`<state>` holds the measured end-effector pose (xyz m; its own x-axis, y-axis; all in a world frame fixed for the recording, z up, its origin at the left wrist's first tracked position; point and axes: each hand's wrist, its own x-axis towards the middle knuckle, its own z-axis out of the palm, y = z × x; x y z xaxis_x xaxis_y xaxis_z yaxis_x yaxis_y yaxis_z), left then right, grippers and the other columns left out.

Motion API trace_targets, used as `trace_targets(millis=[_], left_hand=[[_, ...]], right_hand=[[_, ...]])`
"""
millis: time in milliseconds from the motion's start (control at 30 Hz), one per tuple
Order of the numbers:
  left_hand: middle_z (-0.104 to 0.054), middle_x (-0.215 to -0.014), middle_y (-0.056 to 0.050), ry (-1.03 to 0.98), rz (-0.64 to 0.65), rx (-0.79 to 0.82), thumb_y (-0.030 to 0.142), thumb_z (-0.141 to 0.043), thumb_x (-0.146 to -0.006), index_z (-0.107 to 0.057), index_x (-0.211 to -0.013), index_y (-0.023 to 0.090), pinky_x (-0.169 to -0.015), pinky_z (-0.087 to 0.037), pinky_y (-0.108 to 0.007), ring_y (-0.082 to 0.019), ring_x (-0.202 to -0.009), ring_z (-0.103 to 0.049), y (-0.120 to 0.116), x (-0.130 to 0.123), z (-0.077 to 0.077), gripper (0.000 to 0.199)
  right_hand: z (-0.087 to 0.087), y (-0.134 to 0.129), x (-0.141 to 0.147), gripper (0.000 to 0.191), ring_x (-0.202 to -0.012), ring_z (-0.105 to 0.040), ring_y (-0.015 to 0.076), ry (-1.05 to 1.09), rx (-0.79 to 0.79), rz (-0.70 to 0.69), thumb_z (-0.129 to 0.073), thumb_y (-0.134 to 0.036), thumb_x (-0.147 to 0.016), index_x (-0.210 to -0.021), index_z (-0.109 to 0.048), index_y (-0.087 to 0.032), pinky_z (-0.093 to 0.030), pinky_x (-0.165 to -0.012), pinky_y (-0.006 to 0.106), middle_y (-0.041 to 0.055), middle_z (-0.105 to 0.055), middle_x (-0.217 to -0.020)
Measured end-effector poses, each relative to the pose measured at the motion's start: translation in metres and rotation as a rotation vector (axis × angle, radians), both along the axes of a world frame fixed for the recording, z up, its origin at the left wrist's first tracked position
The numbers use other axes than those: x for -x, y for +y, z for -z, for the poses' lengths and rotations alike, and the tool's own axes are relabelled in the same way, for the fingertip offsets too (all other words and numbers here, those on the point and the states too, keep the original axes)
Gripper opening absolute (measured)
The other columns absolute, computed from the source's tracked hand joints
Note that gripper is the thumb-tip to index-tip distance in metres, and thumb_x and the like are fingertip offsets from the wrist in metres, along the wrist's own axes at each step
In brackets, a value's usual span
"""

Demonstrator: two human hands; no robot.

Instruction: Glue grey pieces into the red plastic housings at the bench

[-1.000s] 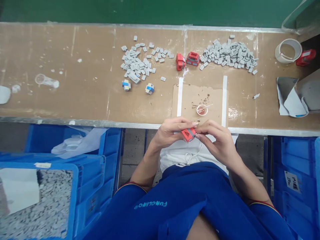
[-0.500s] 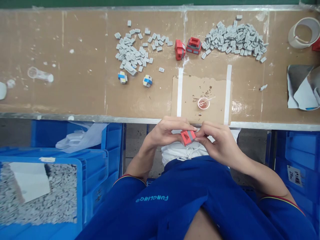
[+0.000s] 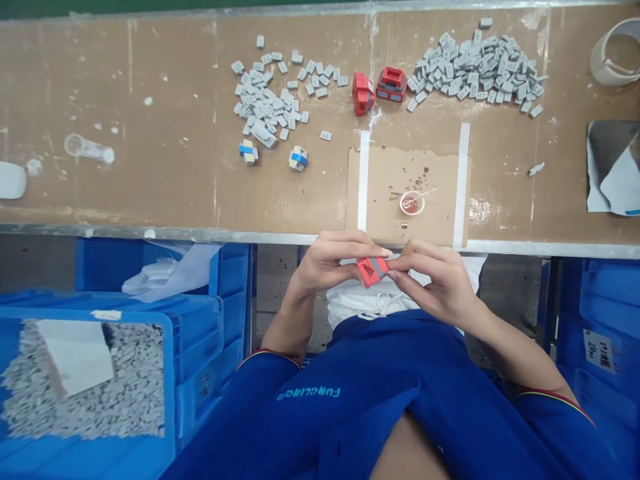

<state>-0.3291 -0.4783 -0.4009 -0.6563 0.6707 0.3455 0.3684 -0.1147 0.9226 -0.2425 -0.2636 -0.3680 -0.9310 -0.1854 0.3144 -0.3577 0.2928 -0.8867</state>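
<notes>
In the head view, holds a small red block with a grey band (image 3: 373,271) just on the near side of the table (image 3: 175,167) edge. Grips it firmly with the left hand (image 3: 330,261), placing thumb on the body side and forefinger on the table side. Pinches at the opposite end with the right hand (image 3: 440,277), using thumb and fingertips; cannot tell whether also holding a tiny part there. Is probably at the step of fitting or adjusting something on that end. Calls next, it seems, for a steady left grip and a small, careful pressure of the right fingertips. Bends both arms (image 3: 520,353) inward, almost meeting at the fingertips. Beyond, on the table, has a small cup (image 3: 411,203) near, and two other red pieces (image 3: 391,85) farther away.
</notes>
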Motion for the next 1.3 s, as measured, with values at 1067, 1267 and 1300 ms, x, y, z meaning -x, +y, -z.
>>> trace_targets(millis=[1067, 1267, 1300], left_hand=[[-0.082, -0.089, -0.011, -0.257, 0.031, -0.014, 0.040, -0.082, -0.090, -0.086, -0.115, 0.023, -0.068, -0.055, -0.025, -0.016, -0.074, -0.072, 0.000, -0.001, 0.013, 0.030], [-0.078, -0.081, -0.010, -0.289, 0.013, -0.049, 0.047, -0.084, -0.087, -0.087, -0.107, 0.019, -0.064, -0.051, -0.025, -0.015, -0.069, -0.068, 0.010, -0.001, 0.014, 0.034], [-0.077, -0.080, -0.010, -0.283, 0.009, -0.043, 0.047, -0.083, -0.087, -0.087, -0.107, 0.019, -0.063, -0.050, -0.025, -0.015, -0.068, -0.066, 0.011, -0.001, 0.013, 0.034]], right_hand=[[-0.004, 0.006, 0.008, 0.011, -0.069, -0.066, 0.0127, -0.157, -0.142, -0.118, -0.061, -0.016, -0.102, -0.100, -0.072, -0.015, -0.049, -0.064, 0.022, 0.0050, -0.074, -0.085], [-0.024, 0.015, 0.011, 0.010, -0.064, -0.063, 0.0107, -0.298, -0.140, -0.160, -0.064, -0.015, -0.098, -0.089, -0.069, -0.016, -0.044, -0.062, 0.021, 0.0003, -0.071, -0.075], [-0.024, 0.015, 0.011, 0.011, -0.061, -0.061, 0.0101, -0.301, -0.133, -0.152, -0.063, -0.014, -0.097, -0.087, -0.068, -0.017, -0.043, -0.061, 0.021, -0.0007, -0.069, -0.073]])
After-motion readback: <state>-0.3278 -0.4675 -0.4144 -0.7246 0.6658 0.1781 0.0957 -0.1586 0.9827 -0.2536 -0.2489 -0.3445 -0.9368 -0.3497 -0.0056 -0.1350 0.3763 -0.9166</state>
